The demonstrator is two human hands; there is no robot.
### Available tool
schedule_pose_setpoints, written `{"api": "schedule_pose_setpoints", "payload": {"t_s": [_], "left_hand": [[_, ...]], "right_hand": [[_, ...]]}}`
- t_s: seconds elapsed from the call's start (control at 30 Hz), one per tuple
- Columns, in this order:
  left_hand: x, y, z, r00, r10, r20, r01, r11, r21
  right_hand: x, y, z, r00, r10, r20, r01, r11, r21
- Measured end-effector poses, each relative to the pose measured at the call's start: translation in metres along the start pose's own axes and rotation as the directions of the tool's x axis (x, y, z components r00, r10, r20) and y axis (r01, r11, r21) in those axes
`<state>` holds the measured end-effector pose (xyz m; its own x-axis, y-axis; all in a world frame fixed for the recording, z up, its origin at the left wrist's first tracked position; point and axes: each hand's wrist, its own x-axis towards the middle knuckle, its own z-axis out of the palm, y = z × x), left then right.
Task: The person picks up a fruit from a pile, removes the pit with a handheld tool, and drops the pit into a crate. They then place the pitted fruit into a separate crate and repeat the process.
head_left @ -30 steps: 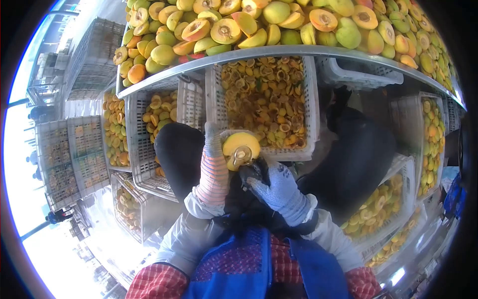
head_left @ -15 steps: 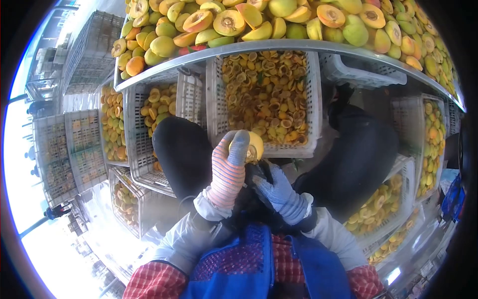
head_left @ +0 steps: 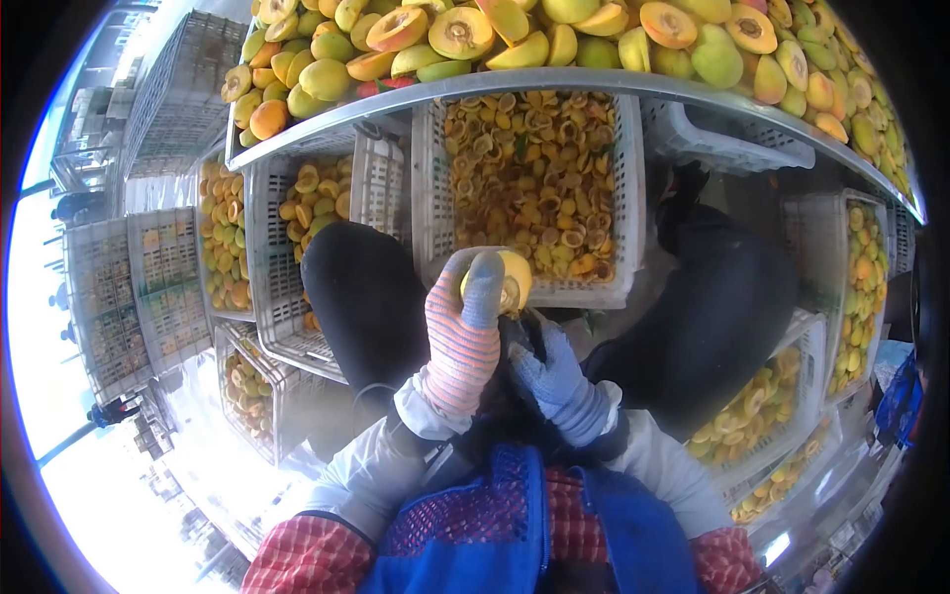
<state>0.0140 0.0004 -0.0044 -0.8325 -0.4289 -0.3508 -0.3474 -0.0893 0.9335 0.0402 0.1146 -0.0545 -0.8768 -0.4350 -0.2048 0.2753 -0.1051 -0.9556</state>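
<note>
A yellow peach half (head_left: 516,284) is gripped in my left hand (head_left: 463,332), which wears a striped pink and grey glove. Its cut face, with a brown centre, is turned to the right. My right hand (head_left: 564,384), in a blue-grey glove, is closed just below and to the right of the fruit. A dark tool (head_left: 526,334) juts from its fingers up toward the cut face; its exact shape is lost against the black trousers. Between my knees, beyond the hands, stands a white crate (head_left: 627,198) of thin scooped-out peach pieces (head_left: 529,188).
A metal-edged table (head_left: 554,79) heaped with halved peaches (head_left: 460,35) runs across the front. Crates of peaches stand at my left (head_left: 272,287) and right (head_left: 816,356). An additional white crate (head_left: 727,141) sits under the table. My knees flank the middle crate.
My left hand and the peach half have shifted slightly up and to the right. The right hand has turned a little, its fingers nearer the fruit. The view has tilted slightly.
</note>
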Motion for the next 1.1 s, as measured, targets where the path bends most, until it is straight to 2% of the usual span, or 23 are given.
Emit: {"api": "schedule_pose_setpoints", "payload": {"t_s": [0.1, 0.17, 0.2, 0.27, 0.33, 0.37, 0.47, 0.53, 0.57, 0.63, 0.67, 0.7, 0.73, 0.77, 0.83, 0.87, 0.97, 1.0, 1.1], "left_hand": [[0.004, 0.001, 0.000, 0.998, -0.049, 0.038, 0.050, 0.999, -0.009], [0.006, 0.003, 0.000, 0.996, -0.069, 0.052, 0.069, 0.998, 0.009], [0.008, 0.003, 0.000, 0.994, -0.082, 0.068, 0.082, 0.997, 0.002], [0.010, 0.005, 0.000, 0.989, -0.105, 0.101, 0.106, 0.994, -0.011], [0.012, -0.005, -0.005, 0.985, -0.108, 0.137, 0.117, 0.991, -0.063], [0.012, -0.008, -0.006, 0.982, -0.108, 0.154, 0.123, 0.988, -0.090], [0.007, -0.005, -0.002, 0.985, -0.079, 0.156, 0.126, 0.940, -0.318], [0.002, 0.005, -0.003, 0.985, 0.004, 0.173, 0.029, 0.981, -0.190], [0.001, 0.008, -0.005, 0.982, 0.041, 0.184, -0.018, 0.992, -0.125], [0.006, 0.017, -0.018, 0.962, -0.023, 0.272, 0.047, 0.995, -0.083], [0.010, 0.032, -0.026, 0.929, -0.176, 0.327, 0.184, 0.983, 0.004], [0.013, 0.043, -0.032, 0.871, -0.329, 0.366, 0.315, 0.944, 0.098], [0.020, 0.035, -0.034, 0.830, -0.378, 0.409, 0.372, 0.923, 0.098], [0.019, 0.032, -0.035, 0.865, -0.330, 0.378, 0.334, 0.941, 0.057], [0.019, 0.028, -0.026, 0.920, -0.224, 0.320, 0.242, 0.970, -0.017], [0.018, 0.019, -0.021, 0.951, -0.158, 0.265, 0.195, 0.974, -0.120], [0.007, 0.014, -0.002, 0.991, 0.002, 0.135, 0.006, 0.998, -0.060], [0.006, 0.008, 0.000, 0.988, 0.067, 0.141, -0.068, 0.998, 0.002], [0.002, 0.001, 0.002, 0.984, 0.158, 0.088, -0.172, 0.969, 0.179]], "right_hand": [[-0.001, -0.002, -0.005, 0.983, 0.173, 0.060, -0.180, 0.975, 0.130], [-0.001, 0.002, -0.009, 0.980, 0.179, 0.087, -0.190, 0.971, 0.143], [-0.001, 0.012, -0.010, 0.989, 0.118, 0.085, -0.128, 0.983, 0.131], [0.000, 0.013, -0.011, 0.984, 0.153, 0.095, -0.170, 0.963, 0.208], [0.000, 0.007, -0.011, 0.932, 0.335, 0.141, -0.363, 0.855, 0.371], [-0.002, 0.007, -0.008, 0.944, 0.312, 0.105, -0.327, 0.842, 0.430], [0.002, -0.002, 0.006, 0.964, 0.265, -0.025, -0.194, 0.762, 0.618], [0.014, -0.016, 0.008, 0.954, 0.269, -0.134, -0.081, 0.658, 0.749], [0.019, -0.018, -0.001, 0.953, 0.281, -0.114, -0.145, 0.753, 0.642], [0.028, -0.022, -0.024, 0.946, 0.312, -0.083, -0.259, 0.886, 0.385], [0.031, -0.036, -0.022, 0.973, 0.191, -0.128, -0.133, 0.922, 0.364], [0.032, -0.041, -0.022, 0.979, 0.160, -0.124, -0.110, 0.935, 0.338], [0.033, -0.044, -0.022, 0.985, 0.128, -0.114, -0.087, 0.946, 0.312], [0.033, -0.046, -0.021, 0.990, 0.092, -0.103, -0.059, 0.956, 0.286], [0.034, -0.041, -0.017, 0.973, 0.146, -0.178, -0.093, 0.957, 0.276], [0.033, -0.038, -0.016, 0.960, 0.175, -0.218, -0.113, 0.956, 0.269], [0.025, -0.030, -0.014, 0.941, 0.266, -0.207, -0.248, 0.963, 0.109], [0.029, -0.028, -0.013, 0.946, 0.140, -0.292, -0.144, 0.990, 0.011], [0.027, -0.023, -0.009, 0.955, 0.131, -0.266, -0.158, 0.984, -0.081]]}}
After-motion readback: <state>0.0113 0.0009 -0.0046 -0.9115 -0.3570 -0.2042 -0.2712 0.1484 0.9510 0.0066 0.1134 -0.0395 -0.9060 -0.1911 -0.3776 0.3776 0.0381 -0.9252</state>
